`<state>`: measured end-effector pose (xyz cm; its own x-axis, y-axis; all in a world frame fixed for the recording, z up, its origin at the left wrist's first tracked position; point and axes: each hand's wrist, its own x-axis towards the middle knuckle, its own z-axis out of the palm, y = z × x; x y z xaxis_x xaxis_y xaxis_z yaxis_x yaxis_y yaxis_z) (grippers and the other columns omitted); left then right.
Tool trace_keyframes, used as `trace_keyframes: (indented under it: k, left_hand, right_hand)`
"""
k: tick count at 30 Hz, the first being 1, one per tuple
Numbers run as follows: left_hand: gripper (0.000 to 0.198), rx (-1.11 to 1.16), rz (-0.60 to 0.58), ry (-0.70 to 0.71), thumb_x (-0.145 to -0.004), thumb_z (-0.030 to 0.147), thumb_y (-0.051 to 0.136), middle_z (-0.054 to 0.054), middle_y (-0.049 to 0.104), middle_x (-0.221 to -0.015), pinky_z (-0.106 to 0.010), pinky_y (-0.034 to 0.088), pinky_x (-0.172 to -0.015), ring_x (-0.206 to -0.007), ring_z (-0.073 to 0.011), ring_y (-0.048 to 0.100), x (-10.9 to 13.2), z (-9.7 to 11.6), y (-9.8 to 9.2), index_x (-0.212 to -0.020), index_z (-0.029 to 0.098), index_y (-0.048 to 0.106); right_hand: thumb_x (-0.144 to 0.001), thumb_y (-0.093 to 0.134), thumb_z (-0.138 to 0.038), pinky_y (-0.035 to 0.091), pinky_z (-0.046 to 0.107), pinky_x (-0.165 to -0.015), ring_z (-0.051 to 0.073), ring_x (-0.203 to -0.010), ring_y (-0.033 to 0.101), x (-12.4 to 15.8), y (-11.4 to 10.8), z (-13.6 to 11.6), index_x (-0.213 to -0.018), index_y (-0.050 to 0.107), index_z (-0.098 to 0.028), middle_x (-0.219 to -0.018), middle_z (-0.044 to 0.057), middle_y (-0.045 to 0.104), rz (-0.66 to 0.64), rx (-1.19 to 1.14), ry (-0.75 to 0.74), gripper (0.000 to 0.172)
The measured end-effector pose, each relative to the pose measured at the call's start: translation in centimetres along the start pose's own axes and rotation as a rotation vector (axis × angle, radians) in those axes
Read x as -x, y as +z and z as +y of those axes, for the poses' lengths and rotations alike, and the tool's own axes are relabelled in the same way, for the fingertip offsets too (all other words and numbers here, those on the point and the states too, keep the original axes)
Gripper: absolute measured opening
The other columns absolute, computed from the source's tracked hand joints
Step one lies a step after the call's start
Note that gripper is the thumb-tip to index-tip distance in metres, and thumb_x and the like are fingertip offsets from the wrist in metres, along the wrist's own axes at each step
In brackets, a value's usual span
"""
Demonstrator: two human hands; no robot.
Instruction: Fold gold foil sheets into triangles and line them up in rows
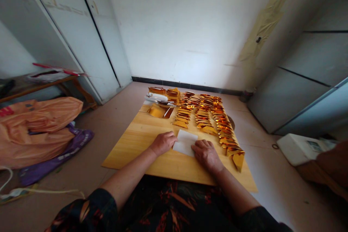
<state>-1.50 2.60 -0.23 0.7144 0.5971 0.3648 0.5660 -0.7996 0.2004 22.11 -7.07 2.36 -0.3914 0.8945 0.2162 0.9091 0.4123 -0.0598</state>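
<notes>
A white sheet of paper (185, 142) lies on the wooden board (133, 141) in front of me, between my hands. At its left edge, my left hand (164, 142) is closed, pinching the paper with thumb and fingertips. My right hand (207, 154) has its fingers bent and drawn together on the right edge of the same sheet; the thumb side is partly hidden. Beyond the paper, folded gold foil pieces (202, 117) stand in several overlapping rows. A stack of flat gold foil sheets (157, 110) lies at the board's back left.
A white roll or bundle (157, 97) sits behind the foil stack. Orange and purple bags (51, 130) lie on the floor at left, beside a low wooden bench (40, 87). Grey cabinets (67, 25) stand left. A white box (297, 148) is at right.
</notes>
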Motion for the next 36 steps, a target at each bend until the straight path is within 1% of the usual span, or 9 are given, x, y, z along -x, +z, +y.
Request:
trace_keyframes:
  k: [6,8,10,12,15,17,19,22,36]
  left_hand:
    - [0.025,-0.061,-0.079,-0.007,-0.087,0.014,0.047,-0.001,0.056,-0.077,-0.02,0.043,-0.061,-0.071,-0.0116,0.054,0.3,0.4,-1.2,-0.095,0.024,0.069]
    - [0.026,-0.071,-0.04,-0.05,-0.089,0.015,0.045,-0.003,0.057,-0.079,-0.022,0.044,-0.064,-0.072,-0.0126,0.053,0.3,1.3,-1.7,-0.099,0.022,0.067]
    - [0.028,-0.105,0.06,-0.087,-0.091,0.015,0.04,-0.005,0.059,-0.081,-0.027,0.046,-0.071,-0.077,-0.0153,0.055,0.3,2.6,-2.0,-0.103,0.019,0.066]
    - [0.029,-0.102,0.123,-0.039,-0.091,0.015,0.039,-0.009,0.063,-0.091,-0.034,0.046,-0.08,-0.088,-0.0194,0.057,0.3,4.5,-1.9,-0.103,0.018,0.065]
    - [0.03,-0.034,0.067,0.094,-0.09,0.017,0.042,-0.01,0.061,-0.117,-0.038,0.042,-0.096,-0.11,-0.0214,0.054,0.3,7.1,-1.0,-0.115,0.018,0.059]
    - [0.036,-0.028,0.022,0.05,-0.088,0.025,0.05,-0.011,0.055,-0.13,-0.043,0.037,-0.103,-0.121,-0.0248,0.048,0.5,8.1,0.0,-0.123,0.017,0.054]
    - [0.043,-0.024,-0.02,-0.021,-0.086,0.031,0.054,-0.013,0.052,-0.134,-0.045,0.035,-0.106,-0.125,-0.0266,0.046,0.8,8.4,1.0,-0.126,0.015,0.052]
    - [0.051,0.004,-0.072,-0.032,-0.085,0.035,0.055,-0.013,0.049,-0.138,-0.044,0.032,-0.109,-0.129,-0.0261,0.043,1.2,8.0,1.6,-0.131,0.016,0.048]
    - [0.063,0.021,-0.144,-0.026,-0.083,0.043,0.057,-0.015,0.039,-0.146,-0.044,0.027,-0.113,-0.137,-0.0275,0.032,1.8,8.0,0.9,-0.137,0.015,0.041]
  right_hand:
    - [-0.09,0.05,-0.018,0.029,0.03,-0.078,0.018,-0.09,0.046,-0.1,0.0,0.0,-0.097,0.064,-0.024,-0.09,0.004,0.059,-0.002,0.019,-0.009,0.017]
    - [-0.089,0.05,-0.018,0.029,0.03,-0.078,0.018,-0.09,0.046,-0.1,0.0,0.0,-0.095,0.065,-0.023,-0.089,0.004,0.059,0.002,0.021,-0.012,0.017]
    - [-0.089,0.049,-0.018,0.029,0.03,-0.078,0.018,-0.089,0.046,-0.1,0.0,-0.1,-0.094,0.065,-0.023,-0.088,0.004,0.059,0.006,0.025,-0.012,0.017]
    - [-0.089,0.05,-0.018,0.029,0.03,-0.078,0.018,-0.089,0.046,-0.1,0.1,-0.1,-0.094,0.065,-0.024,-0.087,0.004,0.059,0.01,0.032,-0.01,0.017]
    - [-0.089,0.051,-0.019,0.029,0.03,-0.077,0.018,-0.088,0.047,-0.1,0.2,-0.1,-0.094,0.066,-0.024,-0.087,0.004,0.059,0.014,0.039,0.0,0.016]
    - [-0.09,0.051,-0.021,0.029,0.03,-0.077,0.018,-0.088,0.047,-0.1,0.2,-0.1,-0.095,0.066,-0.025,-0.088,0.004,0.059,0.009,0.04,0.002,0.016]
    - [-0.091,0.05,-0.022,0.029,0.03,-0.076,0.018,-0.088,0.047,0.0,0.4,0.0,-0.098,0.065,-0.026,-0.089,0.003,0.059,0.008,0.041,-0.003,0.017]
    - [-0.091,0.05,-0.021,0.029,0.03,-0.077,0.018,-0.089,0.047,0.1,0.6,0.0,-0.1,0.064,-0.026,-0.091,0.004,0.06,0.019,0.043,-0.005,0.018]
    - [-0.089,0.051,-0.015,0.031,0.031,-0.081,0.019,-0.094,0.05,0.7,0.7,-0.4,-0.098,0.062,-0.021,-0.099,0.005,0.062,0.038,0.03,0.035,0.016]
